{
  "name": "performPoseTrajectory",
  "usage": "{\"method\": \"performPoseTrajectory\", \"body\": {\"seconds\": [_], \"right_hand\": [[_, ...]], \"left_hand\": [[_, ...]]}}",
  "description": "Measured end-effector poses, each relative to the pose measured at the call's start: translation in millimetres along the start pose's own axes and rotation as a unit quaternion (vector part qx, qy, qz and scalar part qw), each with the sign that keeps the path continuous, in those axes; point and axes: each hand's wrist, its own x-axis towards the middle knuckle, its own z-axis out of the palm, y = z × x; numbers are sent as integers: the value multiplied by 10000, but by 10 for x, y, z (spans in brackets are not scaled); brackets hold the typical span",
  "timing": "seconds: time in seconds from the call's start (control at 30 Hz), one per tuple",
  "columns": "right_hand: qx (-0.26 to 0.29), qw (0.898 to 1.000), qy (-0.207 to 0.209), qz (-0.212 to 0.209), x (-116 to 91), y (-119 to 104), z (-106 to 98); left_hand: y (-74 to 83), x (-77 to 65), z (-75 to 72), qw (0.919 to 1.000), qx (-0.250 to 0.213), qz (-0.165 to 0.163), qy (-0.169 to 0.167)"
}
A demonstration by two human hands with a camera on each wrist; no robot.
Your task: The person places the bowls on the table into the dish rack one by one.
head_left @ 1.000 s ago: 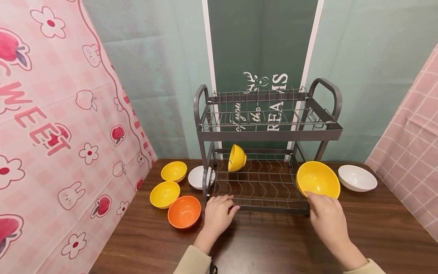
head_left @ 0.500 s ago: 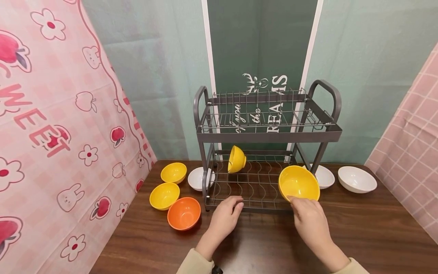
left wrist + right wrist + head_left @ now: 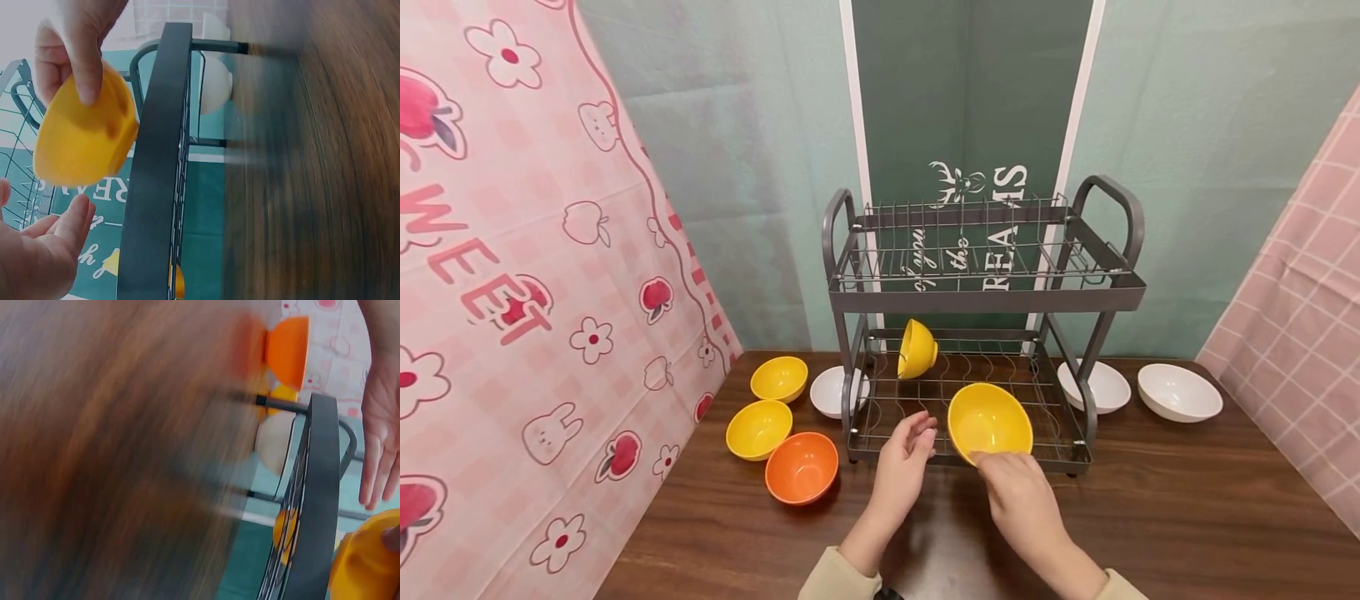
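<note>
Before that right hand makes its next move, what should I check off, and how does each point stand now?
1. Grip: ok. The right hand pinches the held bowl at its rim.
2. Held bowl empty: ok. The head view shows only bare yellow inside.
3. Left hand free: ok. It holds nothing, just beside the held bowl.
4. Room on the lower tier: ok, as far as seen. The one bowl standing in it, the tilted yellow bowl, is toward the back left.
5. Held bowl clear of the front rail: cannot tell. They overlap in the views.
6. Held bowl seated in the wires: not ok. It is in hand.
</note>
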Motion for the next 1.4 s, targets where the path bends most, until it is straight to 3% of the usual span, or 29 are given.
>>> {"method": "performPoseTrajectory", "body": {"seconds": [0.07, 0.17, 0.57, 0.77, 0.93, 1.13, 1.4], "right_hand": [[55, 10000, -42, -37, -2, -44, 21], [105, 9998, -52, -128, -7, -91, 48], [142, 9996, -116, -214, -8, -147, 43], [193, 9994, -193, -191, -4, -165, 39], [291, 9988, -15, -381, 24, -151, 37], [619, 9965, 116, -556, 68, -109, 5], [599, 9982, -38, -21, 66, -72, -40]], "left_hand": [[-99, 25, 17, 9992, -351, -158, 52], [-122, 17, 22, 9978, -631, -205, 54], [-122, -8, 19, 9960, -855, -266, 68], [-132, -7, 21, 9958, -858, -246, 222], [-145, 2, 25, 9946, -943, -231, 377], [-135, 8, 23, 9884, -1378, -253, 589], [-124, 22, 2, 9738, -2013, -714, 776]]}}
